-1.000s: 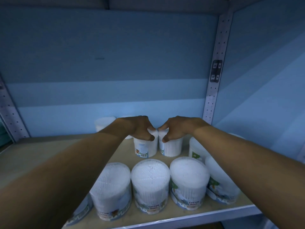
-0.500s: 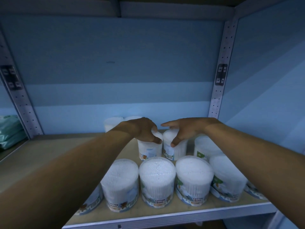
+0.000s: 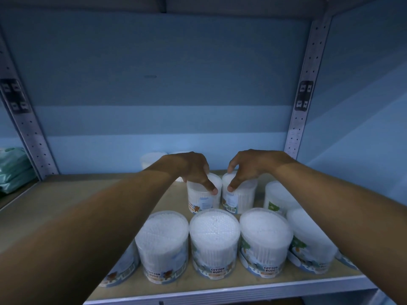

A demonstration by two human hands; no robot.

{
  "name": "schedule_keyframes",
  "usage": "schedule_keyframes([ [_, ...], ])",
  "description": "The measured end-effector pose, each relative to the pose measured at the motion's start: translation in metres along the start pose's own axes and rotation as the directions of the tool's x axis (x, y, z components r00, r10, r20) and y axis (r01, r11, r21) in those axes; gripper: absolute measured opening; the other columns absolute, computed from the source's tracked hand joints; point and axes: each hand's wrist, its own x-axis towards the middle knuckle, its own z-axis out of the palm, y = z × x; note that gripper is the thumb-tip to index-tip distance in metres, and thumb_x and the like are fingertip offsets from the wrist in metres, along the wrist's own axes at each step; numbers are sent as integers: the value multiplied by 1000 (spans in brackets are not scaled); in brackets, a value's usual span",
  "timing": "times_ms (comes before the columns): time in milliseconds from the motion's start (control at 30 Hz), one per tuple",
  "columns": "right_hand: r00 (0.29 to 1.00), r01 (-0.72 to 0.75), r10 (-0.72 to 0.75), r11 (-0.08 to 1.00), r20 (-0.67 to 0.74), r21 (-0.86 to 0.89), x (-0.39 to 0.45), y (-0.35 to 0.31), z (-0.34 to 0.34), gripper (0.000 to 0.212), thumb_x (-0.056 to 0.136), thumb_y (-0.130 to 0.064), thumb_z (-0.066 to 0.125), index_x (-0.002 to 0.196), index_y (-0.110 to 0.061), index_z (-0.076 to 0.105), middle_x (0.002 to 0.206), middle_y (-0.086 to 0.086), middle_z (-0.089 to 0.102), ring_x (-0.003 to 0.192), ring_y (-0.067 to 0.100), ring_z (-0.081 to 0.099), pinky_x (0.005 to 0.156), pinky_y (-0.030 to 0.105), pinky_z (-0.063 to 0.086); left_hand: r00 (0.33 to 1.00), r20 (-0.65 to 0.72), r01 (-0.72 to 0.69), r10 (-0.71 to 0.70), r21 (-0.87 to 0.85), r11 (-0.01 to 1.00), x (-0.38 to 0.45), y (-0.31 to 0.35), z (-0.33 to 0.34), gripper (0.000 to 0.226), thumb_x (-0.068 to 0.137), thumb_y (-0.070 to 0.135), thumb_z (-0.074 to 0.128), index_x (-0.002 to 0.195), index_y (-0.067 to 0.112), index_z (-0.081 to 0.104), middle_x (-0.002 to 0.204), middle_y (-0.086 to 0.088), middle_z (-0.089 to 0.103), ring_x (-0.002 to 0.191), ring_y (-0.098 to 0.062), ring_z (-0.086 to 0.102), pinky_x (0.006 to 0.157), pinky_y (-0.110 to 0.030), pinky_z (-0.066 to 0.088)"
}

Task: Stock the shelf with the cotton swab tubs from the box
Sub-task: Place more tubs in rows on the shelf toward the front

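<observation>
Head view: beige shelf (image 3: 66,208), blue back wall (image 3: 154,84); my left hand (image 3: 193,170) and right hand (image 3: 244,168) gripped tubs (image 3: 203,194), right fingers curled more than before

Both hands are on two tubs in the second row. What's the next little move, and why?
Probably let go and draw back. The left hand and right hand each grip a tub, left tub and right tub, both upright on the shelf behind the front row.

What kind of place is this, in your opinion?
Probably a shop or stockroom: a perforated metal upright, a shelf and rows of identical cotton bud tubs.
</observation>
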Motion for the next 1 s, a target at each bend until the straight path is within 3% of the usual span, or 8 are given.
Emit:
schedule_keyframes([
  [167,998,51,-52,999,23,15,-2,5,-3,69,67,-56,84,130,-40,60,131,-12,54,116,17,55,101,32,48,999,13,49,-49,-28,998,-2,9,-6,74,64,66,80,116,17,64,105,-1,66,76,-20,67,59,-23,51],
  [300,986,123,-126,992,104,42,-8,8,-8,68,73,-36,86,135,-41,57,139,-13,51,124,14,50,108,33,41,992,30,119,-119,10,993,-2,11,-7,74,61,73,77,103,14,62,101,-5,67,68,-22,71,61,-26,56],
  [367,983,135,-141,989,119,54,-9,9,-9,69,75,-32,85,137,-41,54,144,-12,48,126,14,48,107,32,40,989,35,141,-141,-4,990,-3,10,-6,80,62,75,75,111,13,60,112,-7,65,79,-24,70,67,-29,59],
  [467,996,60,-63,997,64,45,-6,9,-9,73,71,-57,81,137,-45,50,144,-11,46,126,19,51,105,36,43,993,67,97,-94,-33,995,-6,9,-10,100,67,69,76,146,21,39,142,0,48,103,-23,58,86,-34,58],
  [600,998,-24,23,1000,51,18,2,5,-5,87,58,-78,76,134,-42,51,133,-9,50,105,22,63,88,35,58,991,130,8,1,-62,998,-9,3,-15,99,65,54,85,149,31,39,145,9,46,120,-21,54,89,-31,56],
  [733,998,-35,35,999,57,-1,2,2,-4,82,61,-68,82,132,-34,56,130,-4,53,101,25,65,83,38,61,992,123,-16,28,-97,995,-10,2,-13,81,68,45,87,140,28,52,137,7,55,106,-19,60,78,-25,56],
  [867,995,-3,2,1000,103,10,1,0,-6,77,67,-49,87,134,-35,54,134,-4,48,110,23,59,85,33,59,995,93,34,-32,-26,999,-11,6,-11,91,63,61,83,141,27,51,136,7,54,81,-19,70,70,-24,53],
  [1000,988,86,-83,996,129,-25,-2,6,-8,74,70,-42,87,135,-43,51,135,-12,47,120,18,53,101,35,50,996,49,73,-73,16,997,-13,8,-7,87,59,69,81,130,24,57,124,4,62,73,-19,72,68,-26,52],
])
